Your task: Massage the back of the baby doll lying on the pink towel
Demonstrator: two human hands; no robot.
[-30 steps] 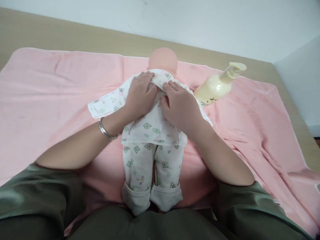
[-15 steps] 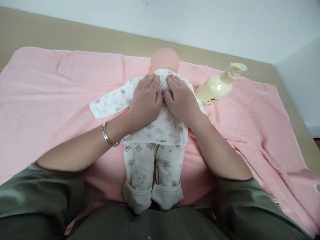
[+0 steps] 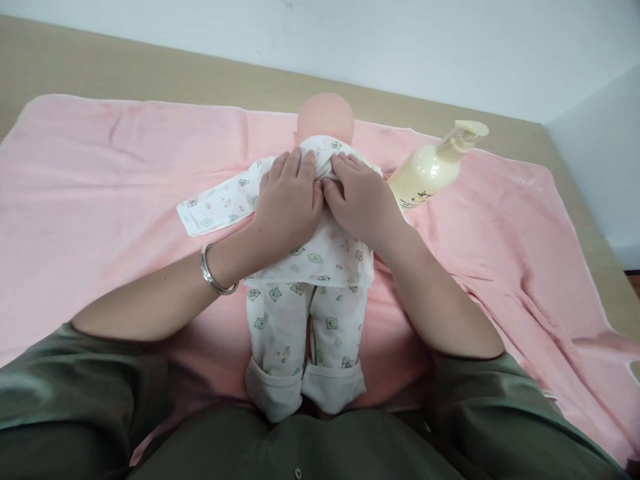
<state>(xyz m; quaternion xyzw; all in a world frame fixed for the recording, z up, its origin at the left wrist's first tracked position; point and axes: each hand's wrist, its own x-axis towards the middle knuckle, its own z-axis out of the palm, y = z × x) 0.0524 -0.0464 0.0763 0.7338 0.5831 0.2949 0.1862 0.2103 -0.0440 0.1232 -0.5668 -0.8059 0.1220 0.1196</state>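
A baby doll (image 3: 326, 119) lies face down, its bald head pointing away from me. It wears a white printed top (image 3: 320, 261) and matching trousers (image 3: 280, 327) with turned-up cuffs. My left hand (image 3: 290, 200) rests flat on the left side of its upper back, fingers stretched toward the head. On the right side, my right hand (image 3: 363, 200) lies flat in the same way. Both thumbs nearly meet at the middle of the back, where the cloth is creased. The doll's left-hand sleeve (image 3: 215, 205) stretches out sideways; the other arm is mostly hidden.
Beneath the doll, a pink blanket (image 3: 100, 167) spreads over a wooden table (image 3: 150, 63). A pale yellow pump bottle (image 3: 427, 170) lies tilted on the blanket beside the doll's right shoulder. A white wall (image 3: 400, 53) stands behind the table.
Both hands stay on the doll's upper back, with the cloth between them slightly more bunched. The whole view has shifted a little; the bottle and blanket lie as before.
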